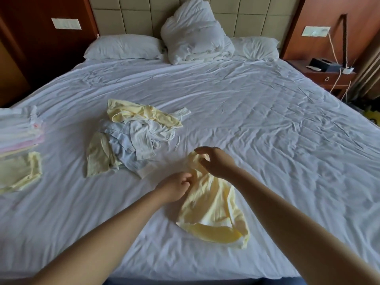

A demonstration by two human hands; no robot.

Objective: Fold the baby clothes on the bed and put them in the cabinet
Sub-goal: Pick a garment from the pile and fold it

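Observation:
A pale yellow baby garment [211, 210] lies crumpled on the white bed sheet [267, 124] in front of me. My left hand [174, 188] pinches its left edge with curled fingers. My right hand [216, 161] grips the garment's far end, which bunches up under the fingers. A loose heap of unfolded baby clothes [133, 138], yellow, white and light blue, sits to the left of my hands. A stack of folded clothes [18, 130] lies at the bed's left edge, with a folded yellow piece [18, 173] in front of it.
Two pillows [123, 47] and a bundled white duvet [193, 36] lie at the headboard. A wooden nightstand [327, 73] with a dark box and cables stands at the far right. Dark wood panelling [41, 48] rises at the far left.

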